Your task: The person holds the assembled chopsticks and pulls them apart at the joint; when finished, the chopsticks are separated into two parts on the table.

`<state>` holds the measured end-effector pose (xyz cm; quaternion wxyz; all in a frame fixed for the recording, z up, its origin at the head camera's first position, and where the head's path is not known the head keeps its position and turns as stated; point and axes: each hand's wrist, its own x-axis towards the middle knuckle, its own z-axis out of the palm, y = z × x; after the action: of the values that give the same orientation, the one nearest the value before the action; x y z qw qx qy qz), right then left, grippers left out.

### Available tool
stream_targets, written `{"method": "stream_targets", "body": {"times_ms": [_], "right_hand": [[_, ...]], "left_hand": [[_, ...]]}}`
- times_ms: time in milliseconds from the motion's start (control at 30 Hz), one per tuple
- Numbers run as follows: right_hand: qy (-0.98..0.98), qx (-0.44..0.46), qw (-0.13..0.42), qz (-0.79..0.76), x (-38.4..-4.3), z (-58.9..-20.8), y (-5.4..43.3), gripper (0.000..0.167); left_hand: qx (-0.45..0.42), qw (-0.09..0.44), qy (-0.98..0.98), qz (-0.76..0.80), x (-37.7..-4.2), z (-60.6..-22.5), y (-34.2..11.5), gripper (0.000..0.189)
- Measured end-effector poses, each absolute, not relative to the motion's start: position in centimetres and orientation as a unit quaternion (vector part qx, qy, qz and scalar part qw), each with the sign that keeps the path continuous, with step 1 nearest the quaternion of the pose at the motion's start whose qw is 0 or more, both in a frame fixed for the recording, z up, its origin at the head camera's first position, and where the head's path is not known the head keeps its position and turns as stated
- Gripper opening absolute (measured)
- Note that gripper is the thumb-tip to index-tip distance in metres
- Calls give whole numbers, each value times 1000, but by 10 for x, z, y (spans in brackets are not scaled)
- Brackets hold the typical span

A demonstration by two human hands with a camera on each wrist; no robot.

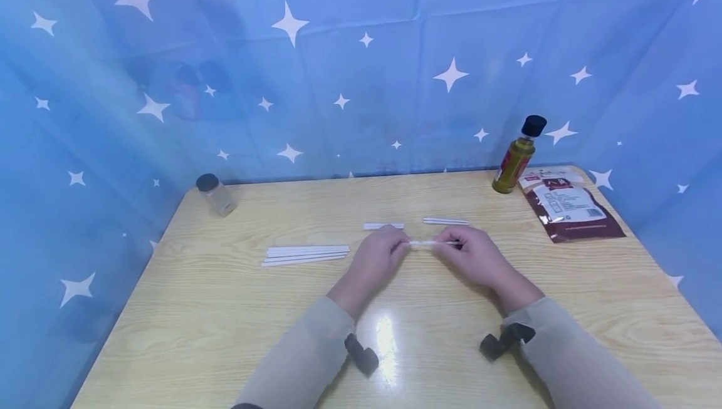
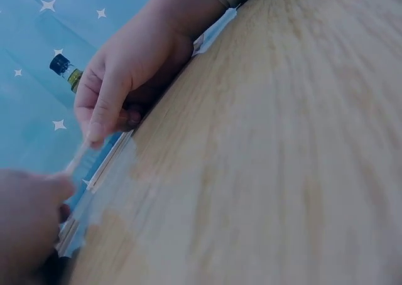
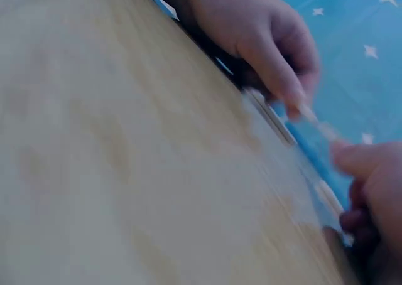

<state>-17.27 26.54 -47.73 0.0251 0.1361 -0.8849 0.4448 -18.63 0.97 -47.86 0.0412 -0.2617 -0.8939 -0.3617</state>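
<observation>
Above the middle of the table, my left hand (image 1: 376, 256) and right hand (image 1: 474, 258) pinch a short, thin white stick (image 1: 424, 243) from both sides. Its ends are hidden in the fingers. In the left wrist view the left hand (image 2: 28, 213) is close at lower left, with the stick (image 2: 78, 156) slanting up to the right hand. Behind the hands lie two bundles of short white sticks, a left bundle (image 1: 375, 226) and a right bundle (image 1: 445, 221). Several longer white sticks (image 1: 304, 255) lie side by side left of the left hand.
A wooden table (image 1: 225, 334) fills the foreground. A clear jar with a dark lid (image 1: 217, 195) stands at the back left. At the back right are a yellow-green bottle (image 1: 516, 161) and a maroon packet (image 1: 570, 205). Behind hangs a blue star-patterned cloth (image 1: 338, 52).
</observation>
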Motion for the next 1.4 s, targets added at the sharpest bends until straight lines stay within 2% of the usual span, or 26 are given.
{"method": "stream_targets", "body": {"times_ms": [367,500,733,1033,1200,1400], "right_hand": [[-884,111,56,451,-175,-478,274,12],[-883,113,69,450,-174,-480,272,12],[-882,122,91,445,-174,-479,269,16],[-882,154,206,394,-178,-479,271,12],[-898,135,188,375,-181,-480,273,15],[-905,116,170,373,-182,-480,272,8]], "left_hand": [[-250,48,-882,-397,-190,-485,5,14],[-249,49,-885,-390,-188,-485,5,19],[-243,86,-905,-339,-190,-479,7,21],[-214,170,-920,-282,-195,-483,4,7],[-203,181,-926,-263,-198,-485,3,5],[-200,191,-929,-244,-201,-487,1,5]]}}
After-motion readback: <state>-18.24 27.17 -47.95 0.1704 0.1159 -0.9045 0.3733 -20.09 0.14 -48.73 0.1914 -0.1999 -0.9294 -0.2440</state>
